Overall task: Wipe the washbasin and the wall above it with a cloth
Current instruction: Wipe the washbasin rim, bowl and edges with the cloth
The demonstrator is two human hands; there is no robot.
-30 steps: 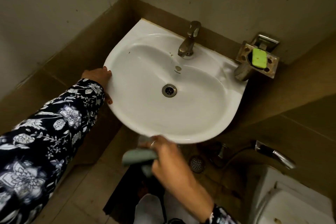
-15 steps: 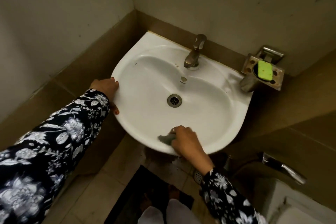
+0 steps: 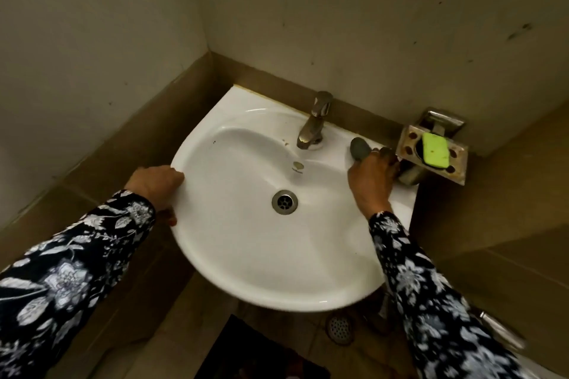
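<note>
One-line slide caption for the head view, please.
Right hand presses cloth on washbasin rim beside tap; left hand grips opposite edge.

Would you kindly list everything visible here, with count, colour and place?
washbasin: one, white, fixed in the wall corner
tap: one, dull metal, back rim of the washbasin
drain: one, metal, bottom of the bowl
cloth: one, grey, on the back right rim, right of the tap
soap dish: one, metal, on the wall right of the washbasin
soap: one, green, in the soap dish
wall: pale, marked with dark specks, above brown tiles
floor drain: one, metal, below the washbasin
mat: one, dark, on the floor
left hand: gripping the washbasin's left rim
right hand: holding the cloth
</note>
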